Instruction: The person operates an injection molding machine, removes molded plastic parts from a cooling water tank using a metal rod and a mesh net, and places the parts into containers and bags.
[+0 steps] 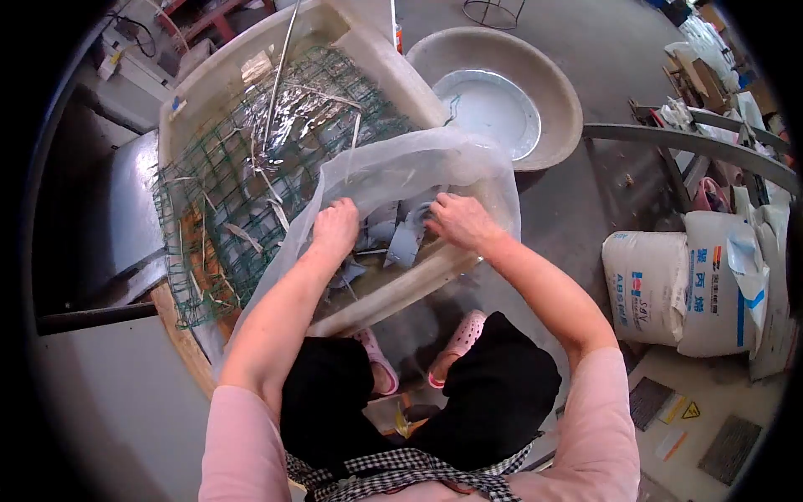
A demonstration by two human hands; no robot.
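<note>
A large clear plastic bag (489,171) lies with its mouth spread over the near end of a pale tub (381,38). Closed at the left side of the bag's mouth, my left hand (336,224) grips the plastic film. Several flat grey pieces (403,245) lie inside the bag between my hands. My right hand (462,220) is on the right side of the mouth, fingers curled at the upper end of a grey piece; its fingertips are partly hidden, so what they pinch is unclear.
The tub holds water, green wire mesh (213,163), pale strips and a long metal rod (280,75). Beyond it stands a round basin (560,109) with a white bowl (489,105) inside. Printed white sacks (644,289) stand at right, near a curved metal rail (694,142).
</note>
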